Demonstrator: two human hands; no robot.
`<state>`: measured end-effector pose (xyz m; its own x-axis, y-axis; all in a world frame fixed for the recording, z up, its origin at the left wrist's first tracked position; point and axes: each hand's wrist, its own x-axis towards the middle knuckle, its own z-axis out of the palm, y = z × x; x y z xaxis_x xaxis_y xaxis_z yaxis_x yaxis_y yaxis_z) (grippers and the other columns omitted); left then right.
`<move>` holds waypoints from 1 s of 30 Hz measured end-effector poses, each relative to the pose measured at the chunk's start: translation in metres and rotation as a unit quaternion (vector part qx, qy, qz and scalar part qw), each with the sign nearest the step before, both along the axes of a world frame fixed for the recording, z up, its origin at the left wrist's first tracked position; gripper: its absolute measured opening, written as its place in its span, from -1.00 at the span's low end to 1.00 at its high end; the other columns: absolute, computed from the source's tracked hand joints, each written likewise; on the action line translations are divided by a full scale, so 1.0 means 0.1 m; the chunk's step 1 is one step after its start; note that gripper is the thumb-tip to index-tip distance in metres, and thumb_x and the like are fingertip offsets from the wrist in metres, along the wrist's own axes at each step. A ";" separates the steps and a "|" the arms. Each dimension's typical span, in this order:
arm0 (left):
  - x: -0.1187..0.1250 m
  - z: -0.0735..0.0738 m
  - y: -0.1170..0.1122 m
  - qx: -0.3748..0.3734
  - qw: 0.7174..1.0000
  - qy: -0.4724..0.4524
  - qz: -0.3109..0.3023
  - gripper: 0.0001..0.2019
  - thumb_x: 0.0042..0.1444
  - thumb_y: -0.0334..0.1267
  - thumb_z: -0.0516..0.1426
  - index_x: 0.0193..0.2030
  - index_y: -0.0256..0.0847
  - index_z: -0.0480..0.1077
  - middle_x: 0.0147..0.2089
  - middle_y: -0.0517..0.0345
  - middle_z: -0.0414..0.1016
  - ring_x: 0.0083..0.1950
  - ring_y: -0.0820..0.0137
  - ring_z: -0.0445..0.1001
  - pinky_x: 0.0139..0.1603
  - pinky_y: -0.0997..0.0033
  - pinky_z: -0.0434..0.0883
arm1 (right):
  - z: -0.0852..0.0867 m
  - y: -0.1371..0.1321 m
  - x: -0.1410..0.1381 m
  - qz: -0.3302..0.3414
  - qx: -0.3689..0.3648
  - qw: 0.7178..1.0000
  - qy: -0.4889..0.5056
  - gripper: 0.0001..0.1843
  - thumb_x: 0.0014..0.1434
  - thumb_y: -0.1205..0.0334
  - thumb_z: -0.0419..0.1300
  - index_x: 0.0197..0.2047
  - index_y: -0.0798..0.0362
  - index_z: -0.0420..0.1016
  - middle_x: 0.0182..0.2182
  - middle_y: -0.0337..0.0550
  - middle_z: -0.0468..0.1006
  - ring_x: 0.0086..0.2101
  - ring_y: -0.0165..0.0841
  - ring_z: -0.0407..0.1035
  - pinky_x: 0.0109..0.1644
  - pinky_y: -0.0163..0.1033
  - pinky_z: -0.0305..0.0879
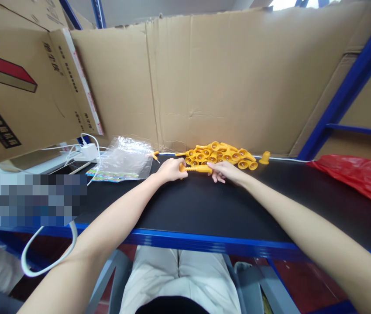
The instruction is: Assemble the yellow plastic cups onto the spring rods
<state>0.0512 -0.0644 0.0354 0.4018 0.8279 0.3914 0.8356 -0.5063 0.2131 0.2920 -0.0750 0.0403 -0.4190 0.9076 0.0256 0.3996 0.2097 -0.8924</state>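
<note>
Both my hands hold a yellow plastic corkscrew (198, 168) level, just above the black tabletop. My left hand (171, 169) is closed around its flared bell end. At the other end, my right hand (226, 171) pinches it between thumb and forefinger, with the other fingers loosely curled below. Directly behind is a pile of similar yellow corkscrews (216, 152), many with their round bell mouths facing me. Left of the pile lies a yellow handle with a metal spiral (156, 158). One yellow bell-shaped piece (264, 157) stands apart to the right.
A clear plastic bag (125, 159) lies left of my hands, beside a white charger (89, 151) with cables. Red plastic bagging (355, 174) sits at the far right. Cardboard (238, 78) walls the back, and a blue metal edge (185, 240) runs along the front.
</note>
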 end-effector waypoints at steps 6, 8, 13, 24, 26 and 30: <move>-0.02 0.01 0.06 0.000 1.000 0.000 0.003 -0.71 -0.17 -0.16 0.14 -0.25 -0.17 0.40 -0.41 0.14 0.44 -0.36 0.33 0.41 -0.36 0.42 0.29 | -0.02 0.04 0.02 0.023 0.012 1.000 0.017 -0.55 0.09 -0.12 0.10 -0.26 0.16 0.37 -0.40 -0.04 0.53 -0.64 -0.54 0.29 -0.65 -0.42 0.13; -0.04 0.02 0.07 -0.004 1.000 0.001 0.009 -0.71 -0.17 -0.16 0.15 -0.25 -0.17 0.40 -0.40 0.14 0.45 -0.36 0.32 0.41 -0.36 0.42 0.29 | -0.04 0.06 0.03 0.015 0.032 0.999 0.030 -0.52 0.00 -0.01 0.23 -0.09 0.11 0.30 -0.29 -0.06 0.51 -0.55 -0.49 0.37 -0.56 -0.38 0.27; -0.05 0.03 0.07 -0.009 1.000 0.007 0.016 -0.71 -0.18 -0.16 0.15 -0.25 -0.17 0.41 -0.41 0.15 0.44 -0.36 0.33 0.41 -0.34 0.42 0.30 | -0.11 0.11 0.02 -0.010 0.068 0.997 0.040 -0.49 -0.12 0.13 0.33 -0.11 0.10 0.30 -0.26 -0.09 0.47 -0.48 -0.44 0.42 -0.35 -0.26 0.40; -0.01 0.03 0.01 0.012 1.000 0.014 0.011 -0.70 -0.16 -0.17 0.14 -0.22 -0.17 0.41 -0.41 0.14 0.45 -0.35 0.31 0.41 -0.35 0.42 0.29 | -0.01 0.03 0.05 0.023 0.097 0.995 -0.002 -0.63 -0.04 -0.03 0.24 -0.34 0.11 0.35 -0.42 -0.11 0.52 -0.55 -0.44 0.38 -0.30 -0.22 0.33; -0.01 0.03 0.00 0.014 1.000 0.017 0.009 -0.70 -0.15 -0.16 0.14 -0.21 -0.16 0.41 -0.40 0.14 0.46 -0.35 0.30 0.42 -0.35 0.42 0.29 | 0.00 0.02 0.04 0.025 0.092 0.995 -0.015 -0.62 0.00 -0.08 0.19 -0.36 0.12 0.37 -0.43 -0.09 0.53 -0.57 -0.45 0.36 -0.35 -0.24 0.30; 0.00 0.03 -0.03 0.020 0.999 0.029 0.013 -0.70 -0.15 -0.17 0.14 -0.21 -0.15 0.40 -0.40 0.15 0.46 -0.33 0.30 0.43 -0.35 0.42 0.29 | -0.02 0.02 0.04 0.029 0.078 0.996 -0.013 -0.60 0.02 -0.09 0.16 -0.36 0.13 0.39 -0.42 -0.06 0.54 -0.58 -0.45 0.35 -0.40 -0.26 0.27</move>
<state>0.0514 -0.0671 0.0386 0.4024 0.8225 0.4020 0.8594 -0.4907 0.1437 0.2963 -0.0730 0.0385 -0.4731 0.8677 0.1521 0.4058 0.3680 -0.8366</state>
